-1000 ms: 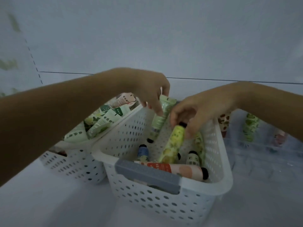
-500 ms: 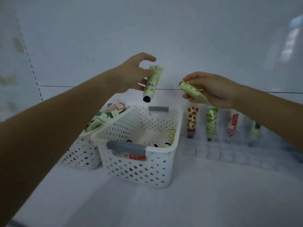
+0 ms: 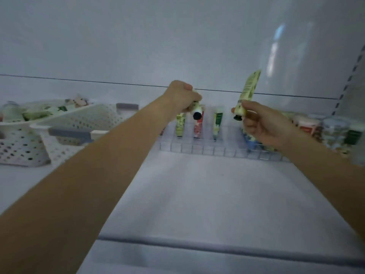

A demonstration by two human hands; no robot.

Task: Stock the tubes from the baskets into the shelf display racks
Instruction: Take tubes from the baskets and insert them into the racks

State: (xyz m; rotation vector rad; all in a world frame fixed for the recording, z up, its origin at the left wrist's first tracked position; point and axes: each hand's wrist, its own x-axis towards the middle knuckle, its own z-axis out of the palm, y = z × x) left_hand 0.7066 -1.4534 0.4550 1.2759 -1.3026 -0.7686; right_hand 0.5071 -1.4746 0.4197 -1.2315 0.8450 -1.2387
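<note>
A white shelf (image 3: pixel 217 194) fills the frame. Two perforated white baskets (image 3: pixel 65 135) sit at its left edge, the rear one heaped with tubes. A clear gridded display rack (image 3: pixel 207 149) runs along the back wall at centre right. Three standing tubes (image 3: pixel 217 123) occupy its rear slots, apparently cap-down, and the front cells look unfilled. Blurred containers (image 3: pixel 335 133) crowd the far right.

Both arms reach over the shelf toward the rack. The left hand (image 3: pixel 181 97), just above centre, has its fingers clenched round a pale tube (image 3: pixel 197 109) whose black cap points at the camera, in front of the standing row. The right hand (image 3: pixel 262 123), right of centre, pinches a yellow-green tube (image 3: pixel 247 89) near its black cap, the crimped end slanting toward the upper right.

The step in hand appears to be placing: both tubes are out of the baskets and above the rack, and neither is seated. The next move likely calls for turning each tube upright and lowering it into a vacant cell beside those already stocked, without toppling the neighbours.
</note>
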